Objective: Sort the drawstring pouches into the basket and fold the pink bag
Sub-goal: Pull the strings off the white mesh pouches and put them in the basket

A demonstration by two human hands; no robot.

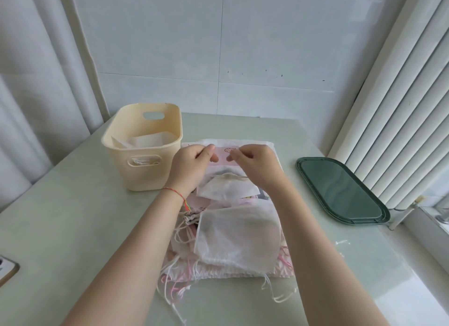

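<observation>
Forearms reach out; both hands (194,164) pinch a pouch's (227,186) drawstring.

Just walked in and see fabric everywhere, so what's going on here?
A person is sorting pouches at a table. Both hands, left and right, pinch a drawstring, with a small white pouch hanging over the pile. The basket to the left already holds some white fabric.
</observation>
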